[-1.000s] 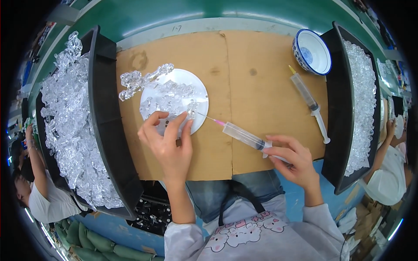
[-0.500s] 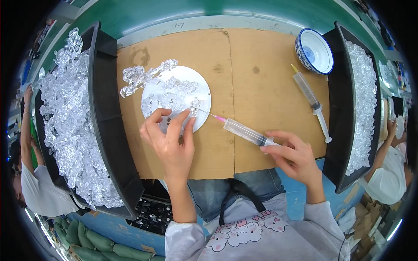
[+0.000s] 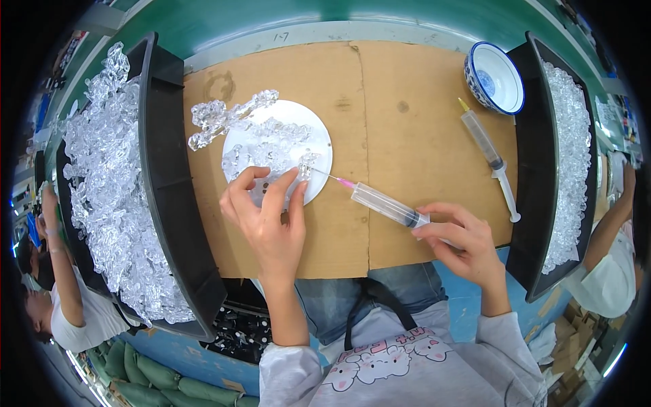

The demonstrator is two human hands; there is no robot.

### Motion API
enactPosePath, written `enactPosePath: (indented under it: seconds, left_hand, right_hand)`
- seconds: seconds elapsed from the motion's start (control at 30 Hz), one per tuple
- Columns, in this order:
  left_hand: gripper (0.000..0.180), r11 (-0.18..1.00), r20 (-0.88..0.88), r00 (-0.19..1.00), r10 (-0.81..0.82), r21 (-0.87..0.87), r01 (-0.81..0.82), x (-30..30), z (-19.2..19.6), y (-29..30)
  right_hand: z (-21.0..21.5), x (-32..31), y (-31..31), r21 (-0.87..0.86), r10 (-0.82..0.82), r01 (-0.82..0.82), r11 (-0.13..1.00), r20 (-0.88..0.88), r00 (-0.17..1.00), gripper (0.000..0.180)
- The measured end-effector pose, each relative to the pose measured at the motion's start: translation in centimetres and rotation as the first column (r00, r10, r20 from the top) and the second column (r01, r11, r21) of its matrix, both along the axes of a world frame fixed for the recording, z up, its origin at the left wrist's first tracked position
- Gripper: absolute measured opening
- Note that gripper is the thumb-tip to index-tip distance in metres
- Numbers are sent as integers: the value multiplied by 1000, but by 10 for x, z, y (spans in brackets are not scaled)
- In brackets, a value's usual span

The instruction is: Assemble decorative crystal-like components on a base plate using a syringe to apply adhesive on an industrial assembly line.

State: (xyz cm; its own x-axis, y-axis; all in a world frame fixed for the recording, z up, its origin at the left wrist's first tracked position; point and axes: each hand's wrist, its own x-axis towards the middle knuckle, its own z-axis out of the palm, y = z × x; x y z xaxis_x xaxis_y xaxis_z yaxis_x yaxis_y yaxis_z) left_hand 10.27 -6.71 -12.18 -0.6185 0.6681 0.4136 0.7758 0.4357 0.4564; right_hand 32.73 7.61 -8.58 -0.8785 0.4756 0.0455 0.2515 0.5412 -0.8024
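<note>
Over the near edge of a round white plate (image 3: 321,122), my left hand (image 3: 268,227) is closed, pinching a small clear plastic piece (image 3: 306,165) between its fingertips. My right hand (image 3: 466,241) grips a clear syringe (image 3: 383,203) by its plunger end, with the barrel slanting up and left. Its pink-based needle tip reaches the piece at my left fingertips; whether it touches or goes inside is too small to tell. More clear pieces (image 3: 271,142) lie on the plate. A branching clear cluster (image 3: 227,119) rests across the plate's far left edge.
A black bin (image 3: 163,163) heaped with clear pieces stands at left, another bin (image 3: 536,163) at right. Near the right bin lie a second syringe (image 3: 483,139) with a yellow tip and a blue-and-white bowl (image 3: 494,78). Brown cardboard (image 3: 420,149) covers the table. Other people work at both sides.
My hands, the piece and the syringe keep nearly the same pose, while the whole view shifts slightly. People at both sides have moved their arms.
</note>
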Motion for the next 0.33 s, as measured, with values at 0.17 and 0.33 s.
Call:
enactPosePath:
  seconds: [0.17,0.33]
  left_hand:
    - [22,1000,-14,1000,-6,-5,6,-1,0,-1]
    - [20,1000,21,1000,6,-13,-5,0,2,-1]
  right_hand:
    - [0,-1,0,-10,2,-2,1000,-1,1000,28]
    - [2,-1,0,-45,5,-4,999,24,1000,26]
